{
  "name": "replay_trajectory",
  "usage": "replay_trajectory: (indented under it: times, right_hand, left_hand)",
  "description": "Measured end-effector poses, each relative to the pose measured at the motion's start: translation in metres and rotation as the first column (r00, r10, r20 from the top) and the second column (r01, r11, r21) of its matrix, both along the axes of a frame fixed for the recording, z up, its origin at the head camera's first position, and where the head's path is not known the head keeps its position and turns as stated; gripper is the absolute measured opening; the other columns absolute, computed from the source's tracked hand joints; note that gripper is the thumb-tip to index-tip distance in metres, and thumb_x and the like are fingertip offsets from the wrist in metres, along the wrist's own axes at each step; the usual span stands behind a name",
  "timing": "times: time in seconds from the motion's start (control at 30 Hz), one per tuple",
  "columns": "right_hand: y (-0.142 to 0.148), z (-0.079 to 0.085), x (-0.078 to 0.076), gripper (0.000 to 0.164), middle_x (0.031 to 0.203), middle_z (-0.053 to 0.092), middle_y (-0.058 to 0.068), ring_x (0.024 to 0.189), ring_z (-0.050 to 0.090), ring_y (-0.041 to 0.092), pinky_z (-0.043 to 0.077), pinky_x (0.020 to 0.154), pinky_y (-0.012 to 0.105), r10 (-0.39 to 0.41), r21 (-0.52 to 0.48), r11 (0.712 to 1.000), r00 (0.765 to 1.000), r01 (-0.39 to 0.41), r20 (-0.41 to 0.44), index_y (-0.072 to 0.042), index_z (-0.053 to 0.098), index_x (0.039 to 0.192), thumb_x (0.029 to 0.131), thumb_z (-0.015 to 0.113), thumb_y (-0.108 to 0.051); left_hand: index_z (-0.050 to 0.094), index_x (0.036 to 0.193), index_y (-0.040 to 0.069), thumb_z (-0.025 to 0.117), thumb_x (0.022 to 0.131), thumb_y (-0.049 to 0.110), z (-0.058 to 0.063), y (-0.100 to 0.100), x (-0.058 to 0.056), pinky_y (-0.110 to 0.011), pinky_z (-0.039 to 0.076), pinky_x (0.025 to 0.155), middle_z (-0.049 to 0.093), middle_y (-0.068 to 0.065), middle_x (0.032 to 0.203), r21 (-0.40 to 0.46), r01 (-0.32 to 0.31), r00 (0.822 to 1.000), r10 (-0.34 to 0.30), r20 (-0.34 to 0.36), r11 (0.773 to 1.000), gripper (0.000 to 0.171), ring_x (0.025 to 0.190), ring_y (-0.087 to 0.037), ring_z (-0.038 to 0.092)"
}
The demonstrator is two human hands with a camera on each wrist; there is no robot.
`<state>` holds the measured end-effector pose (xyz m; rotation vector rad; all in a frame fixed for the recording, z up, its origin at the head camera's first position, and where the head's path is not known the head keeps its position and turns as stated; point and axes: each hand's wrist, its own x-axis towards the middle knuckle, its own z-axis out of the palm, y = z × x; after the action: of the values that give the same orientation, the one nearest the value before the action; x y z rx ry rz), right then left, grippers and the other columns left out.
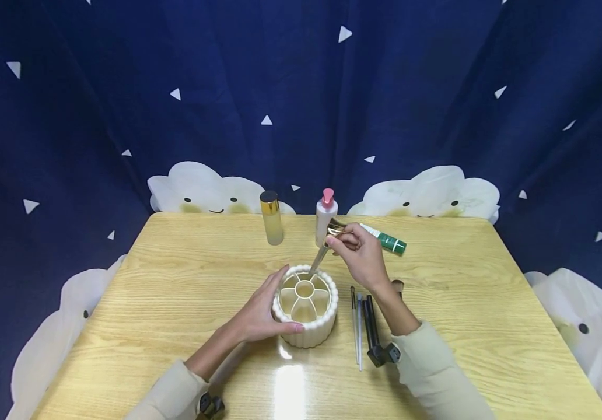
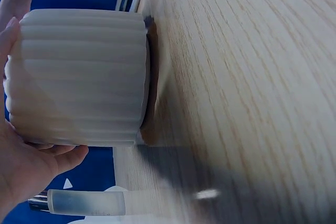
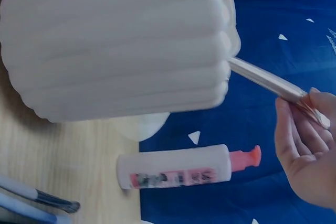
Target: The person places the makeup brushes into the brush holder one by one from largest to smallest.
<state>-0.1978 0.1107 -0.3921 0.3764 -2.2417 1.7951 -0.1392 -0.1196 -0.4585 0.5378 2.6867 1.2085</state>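
Note:
A cream, ribbed brush holder [image 1: 318, 333] with a beaded rim and petal-shaped compartments stands upright on the table. My left hand [image 1: 260, 312] grips its left side, thumb across the front and fingers round the back; the left wrist view shows the ribbed wall [image 2: 79, 77] up close. Between thumb and fingers, my right hand [image 1: 364, 256] pinches a makeup brush [image 1: 319, 258] near its shiny metal collar, bristles up. The brush slants, its handle end down inside the holder's far rim. In the right wrist view the pale handle [image 3: 265, 80] passes behind the rim.
Behind the holder stand a gold-capped bottle [image 1: 273, 226] and a pink-topped pump bottle [image 1: 323, 224]. A green and white tube [image 1: 392, 244] lies at back right. Several brushes, among them a slim blue-grey one [image 1: 360, 338], lie right of the holder, partly under my right forearm.

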Motion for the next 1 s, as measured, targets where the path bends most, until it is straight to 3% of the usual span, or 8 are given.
replay_trajectory:
  times: [0.13, 0.4, 0.63, 0.83, 1.0]
  right_hand:
    - [-0.005, -0.005, -0.001, 0.021, 0.086, 0.071, 0.024, 0.066, 0.066, 0.003, 0.06, 0.066, 0.031, 0.061, 0.067, 0.996, 0.996, -0.066, 0.066, 0.005, 0.059, 0.09, 0.087, 0.069, -0.014]
    - [-0.01, -0.011, -0.005, 0.019, 0.086, 0.073, 0.016, 0.077, 0.07, 0.032, 0.059, 0.066, 0.029, 0.119, 0.216, 0.967, 0.989, -0.136, 0.09, -0.002, 0.064, 0.095, 0.089, 0.067, -0.02]
    - [-0.01, -0.01, -0.004, 0.019, 0.082, 0.071, 0.009, 0.075, 0.066, 0.021, 0.055, 0.065, 0.029, 0.12, 0.464, 0.875, 0.991, -0.136, 0.065, -0.007, 0.067, 0.08, 0.087, 0.068, -0.024]
    - [-0.008, -0.015, -0.004, 0.018, 0.075, 0.064, 0.003, 0.07, 0.057, 0.012, 0.049, 0.062, 0.022, 0.193, 0.55, 0.816, 0.981, -0.181, 0.036, -0.009, 0.068, 0.074, 0.085, 0.07, -0.023]
    - [-0.009, -0.019, -0.004, 0.016, 0.072, 0.062, 0.001, 0.068, 0.053, 0.009, 0.045, 0.06, 0.02, 0.217, 0.547, 0.811, 0.975, -0.206, 0.046, -0.008, 0.07, 0.076, 0.082, 0.073, -0.022]
  left_hand:
    - [0.009, 0.152, 0.035, 0.081, 0.058, 0.061, 0.0, 0.0, 0.0, -0.06, 0.033, 0.108, 0.029, -0.007, 0.154, 0.011, 0.002, 1.0, -0.002, -0.007, 1.0, 0.122, 0.137, -0.033, 0.035]
    - [0.009, 0.152, 0.036, 0.081, 0.057, 0.06, 0.0, -0.001, -0.002, -0.056, 0.034, 0.109, 0.032, -0.004, 0.152, 0.013, -0.002, 1.0, 0.002, 0.007, 1.0, 0.122, 0.136, -0.029, 0.038]
    - [0.009, 0.152, 0.038, 0.081, 0.057, 0.062, 0.0, 0.0, -0.001, -0.059, 0.033, 0.109, 0.03, -0.005, 0.154, 0.009, -0.009, 1.0, 0.009, 0.014, 1.0, 0.122, 0.137, -0.03, 0.036]
    - [0.008, 0.151, 0.039, 0.081, 0.057, 0.062, 0.0, 0.001, -0.001, -0.058, 0.033, 0.109, 0.028, -0.004, 0.155, 0.005, -0.007, 1.0, 0.007, 0.019, 1.0, 0.121, 0.137, -0.03, 0.036]
    - [0.008, 0.151, 0.039, 0.081, 0.058, 0.061, 0.001, 0.0, -0.001, -0.058, 0.033, 0.109, 0.027, -0.004, 0.155, 0.004, -0.001, 1.0, 0.001, 0.019, 1.0, 0.121, 0.137, -0.03, 0.035]
